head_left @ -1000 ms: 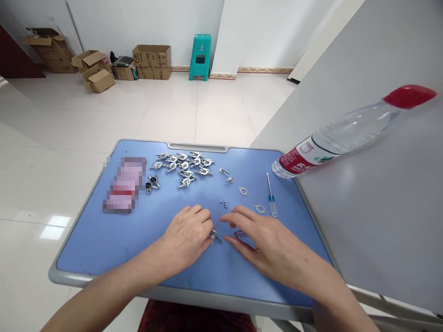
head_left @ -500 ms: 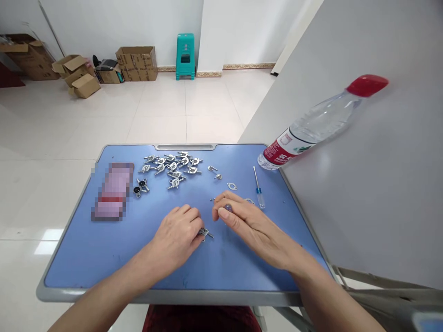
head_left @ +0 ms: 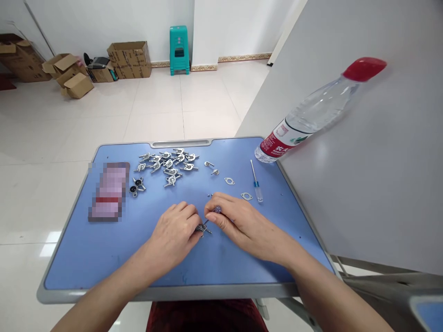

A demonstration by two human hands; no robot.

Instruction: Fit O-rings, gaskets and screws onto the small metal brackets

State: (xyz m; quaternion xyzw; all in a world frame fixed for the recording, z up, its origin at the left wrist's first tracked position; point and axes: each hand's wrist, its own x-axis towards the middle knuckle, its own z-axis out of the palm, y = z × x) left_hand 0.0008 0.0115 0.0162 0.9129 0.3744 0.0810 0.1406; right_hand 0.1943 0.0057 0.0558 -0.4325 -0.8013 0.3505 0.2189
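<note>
My left hand (head_left: 178,228) is closed on a small metal valve (head_left: 202,228), steadying it near the middle of the blue table. Only the valve's right side, with a short pipe stub, shows past my fingertips. In my right hand (head_left: 238,221) is a screwdriver (head_left: 218,210) with a see-through purple handle, mostly hidden by the fingers. Its thin shaft slants down to the valve; whether the tip sits in a screw I cannot tell. Just beyond the right hand lie tiny screws (head_left: 209,195) and two flat metal plates (head_left: 229,181).
Several metal valves (head_left: 171,170) are grouped at the back, with black-faced valve bodies (head_left: 138,182) beside a blurred purple object (head_left: 110,191). Two small levers (head_left: 215,172) lie farther right. A second screwdriver (head_left: 256,184) and a water bottle (head_left: 290,133) occupy the right side.
My right hand has moved left towards the valve, and the screwdriver shaft now shows reaching it. My left hand keeps its grip. The view has shifted slightly.
</note>
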